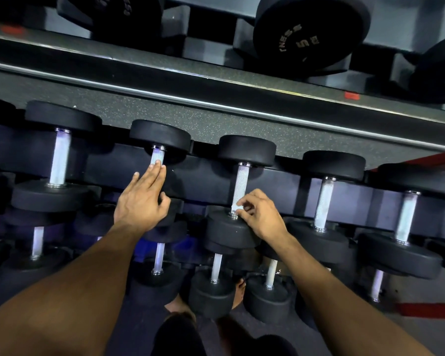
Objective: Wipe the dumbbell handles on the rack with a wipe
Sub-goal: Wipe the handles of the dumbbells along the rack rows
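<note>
The rack (208,176) carries a top row of dumbbells with knurled handles, lower rows beneath it, and a mirror (216,34) behind. On the top row, the right hand (261,214) pinches a small white wipe (235,208) against the near end of the third handle (242,186), just above the front weight, so the wiping step on this handle looks under way. The left hand (141,199) lies flat with fingers straight, its fingertips (156,164) touching the second handle (157,155) near the rack's back edge, holding nothing. Whether any handle is already clean cannot be told; all shine alike. I judge the task is mid-course at best: the two handles toward the rack's right edge and the lower rows look untouched.
</note>
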